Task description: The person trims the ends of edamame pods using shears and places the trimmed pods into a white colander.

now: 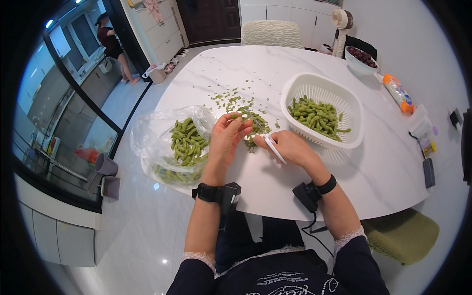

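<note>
Two black straps [208, 192] circle the wrists, on the near side of the basket [322, 81]. Beyond them, just near-left of the basket, the right hand [294, 149] is closed round the white handles of the scissors [277, 149]. Farther left of the basket, the left hand [228, 135] pinches a green pod [236, 116] between thumb and fingers.

The scissors' long axis slants away from the right palm, blades aimed forward and left, toward the left fingertips. A slip or an early squeeze could therefore nick a finger, since the short pod leaves little room. Fingers cover much of the pod, so I cannot tell its axis.

Well left of the basket, a clear bag [147, 137] of loose pods [186, 140] reaches the edge of the desk [388, 172]; a tug from the left forearm might spill it. Clippings [231, 98] lie between bag and basket, and a careless sweep could push some among the basket's pods [314, 117]. Behind the basket, to its right, stands a fruit bowl [363, 71].
</note>
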A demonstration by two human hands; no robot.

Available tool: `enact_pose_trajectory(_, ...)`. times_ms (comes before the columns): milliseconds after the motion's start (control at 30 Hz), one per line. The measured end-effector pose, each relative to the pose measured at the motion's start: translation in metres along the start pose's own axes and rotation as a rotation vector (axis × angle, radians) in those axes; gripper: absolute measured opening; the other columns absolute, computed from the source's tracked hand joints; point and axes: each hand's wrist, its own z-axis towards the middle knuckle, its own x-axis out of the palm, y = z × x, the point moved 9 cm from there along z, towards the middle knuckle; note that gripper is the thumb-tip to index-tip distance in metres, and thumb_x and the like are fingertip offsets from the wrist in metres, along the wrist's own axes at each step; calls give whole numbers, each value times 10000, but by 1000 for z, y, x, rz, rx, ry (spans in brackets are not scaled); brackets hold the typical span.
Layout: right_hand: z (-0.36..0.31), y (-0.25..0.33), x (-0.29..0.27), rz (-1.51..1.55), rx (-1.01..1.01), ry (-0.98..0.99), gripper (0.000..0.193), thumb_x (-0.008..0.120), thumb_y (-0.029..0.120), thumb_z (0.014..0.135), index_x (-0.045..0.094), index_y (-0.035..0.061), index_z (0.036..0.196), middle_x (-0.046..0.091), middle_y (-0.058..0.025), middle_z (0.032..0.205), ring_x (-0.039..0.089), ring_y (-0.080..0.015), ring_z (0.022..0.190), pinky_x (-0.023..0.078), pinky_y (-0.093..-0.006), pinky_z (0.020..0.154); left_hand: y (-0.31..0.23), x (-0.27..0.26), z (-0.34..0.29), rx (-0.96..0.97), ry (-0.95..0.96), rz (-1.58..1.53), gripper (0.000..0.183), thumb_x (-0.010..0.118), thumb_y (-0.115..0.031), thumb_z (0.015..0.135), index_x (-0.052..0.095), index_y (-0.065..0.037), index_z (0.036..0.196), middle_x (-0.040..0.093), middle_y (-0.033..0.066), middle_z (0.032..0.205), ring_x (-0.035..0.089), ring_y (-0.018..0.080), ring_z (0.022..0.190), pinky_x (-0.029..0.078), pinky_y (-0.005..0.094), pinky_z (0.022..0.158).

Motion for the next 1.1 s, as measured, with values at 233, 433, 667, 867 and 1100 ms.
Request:
enact_pose_trajectory(233,-4,9,-7,-82,-7,-31,702,491,665,786,587,-7,610,558,-112,531,581,-226,530,452,-332,543,-3,-10,2,57,-60,-46,164,599,-100,878,537,-15,1003,613,101,918,634,180,858,555,253,734)
enact_pose_trajectory(433,-8,15,-9,-162,-45,-81,700,500,675,771,591,-9,655,580,-141,584,588,-278,587,460,-373,597,-3,-5,2,52,-17,-41,168,605,-84,874,542,-1,1006,607,90,900,636,173,814,561,259,711)
enact_pose_trajectory(667,-8,8,-5,-102,-1,-32,710,502,690,759,598,-5,651,570,-161,583,584,-306,591,457,-389,601,1,-5,-1,14,-52,34,183,623,-49,853,531,28,990,614,106,853,638,170,769,558,244,681)
enact_pose_trajectory(867,-10,13,-8,-152,23,16,758,483,718,748,632,-22,669,581,-197,610,601,-336,630,469,-416,615,6,-9,0,14,-41,90,165,623,-73,862,533,12,971,615,96,864,627,155,773,549,238,686)
enact_pose_trajectory(1100,-10,10,-5,-174,28,66,813,461,737,744,647,-51,665,607,-221,624,631,-363,653,492,-433,618,7,-9,2,37,-88,173,136,612,-49,856,523,9,942,580,83,807,606,141,703,552,239,655)
